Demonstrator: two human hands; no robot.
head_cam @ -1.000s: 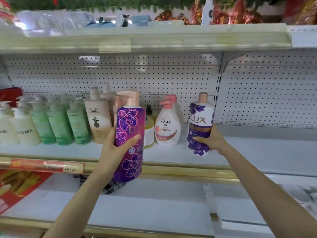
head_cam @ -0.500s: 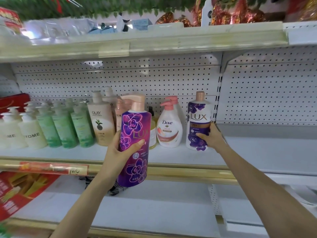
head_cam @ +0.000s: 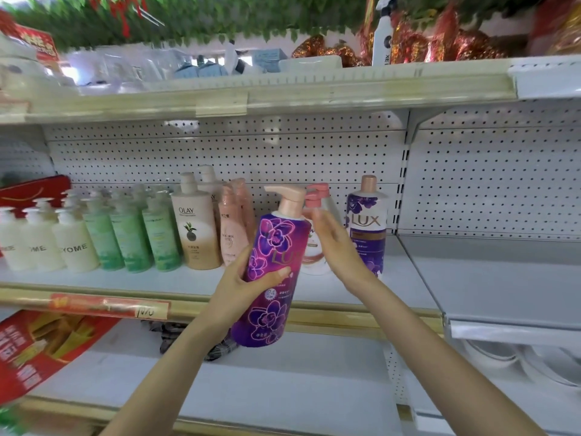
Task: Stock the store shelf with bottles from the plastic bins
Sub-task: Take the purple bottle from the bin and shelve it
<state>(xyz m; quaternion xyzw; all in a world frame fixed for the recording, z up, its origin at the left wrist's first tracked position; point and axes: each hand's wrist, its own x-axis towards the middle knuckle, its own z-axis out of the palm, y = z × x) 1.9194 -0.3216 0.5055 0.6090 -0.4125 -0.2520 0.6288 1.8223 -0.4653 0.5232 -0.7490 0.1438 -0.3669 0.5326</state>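
My left hand [head_cam: 240, 286] grips a magenta-purple Lux pump bottle [head_cam: 272, 272] in front of the middle shelf [head_cam: 125, 280]. My right hand [head_cam: 334, 243] has its fingers straight beside that bottle's upper right side, in front of the white Dove pump bottle [head_cam: 314, 259]; I cannot tell if it touches either one. A white-and-purple Lux bottle [head_cam: 366, 225] stands alone on the shelf to the right. No plastic bin is in view.
Olay [head_cam: 195, 228], pink, green and white pump bottles line the shelf to the left. A bare shelf section [head_cam: 490, 278] lies to the right past the upright. The lower shelf [head_cam: 251, 382] holds a dark cloth [head_cam: 188, 341] and a red sign [head_cam: 37, 344].
My right hand let go of the white-and-purple Lux bottle, left standing on the shelf, and moved left to the held bottle. My left hand raised its bottle slightly.
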